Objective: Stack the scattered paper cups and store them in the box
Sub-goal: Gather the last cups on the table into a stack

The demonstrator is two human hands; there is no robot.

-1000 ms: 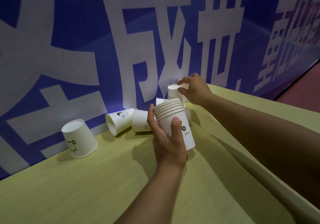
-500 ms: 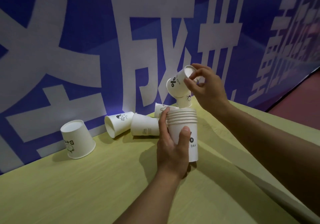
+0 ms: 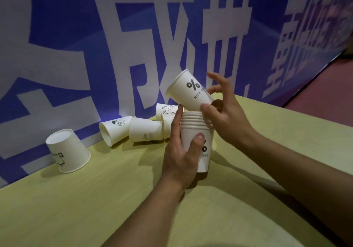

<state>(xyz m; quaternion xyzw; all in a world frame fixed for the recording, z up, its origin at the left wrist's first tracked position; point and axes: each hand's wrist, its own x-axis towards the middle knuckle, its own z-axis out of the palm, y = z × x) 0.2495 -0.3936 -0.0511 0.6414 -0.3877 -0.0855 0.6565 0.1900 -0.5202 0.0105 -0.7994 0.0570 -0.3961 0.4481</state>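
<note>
- Your left hand (image 3: 180,156) has its grip clamped round the stack of cups (image 3: 196,132), upright, mouth up, near centre of the counter (image 3: 95,199).
- Your right hand (image 3: 224,111) pinches the loose cup (image 3: 189,92) at its base end w/ thumb and fingers; other fingers splayed.
- Key relation: loose cup sits just above the stack, tilted, its long axis leaning up-left, mouth pointing up-left, base down-right over the stack rim. To nest it, I'd judge you need to swing that axis upright so base drops straight into the top cup.
- Still scattered on the far side by the banner (image 3: 76,36): upside-down cup (image 3: 67,149) far left, a cluster lying on their sides (image 3: 137,128).
- Box not in view.
</note>
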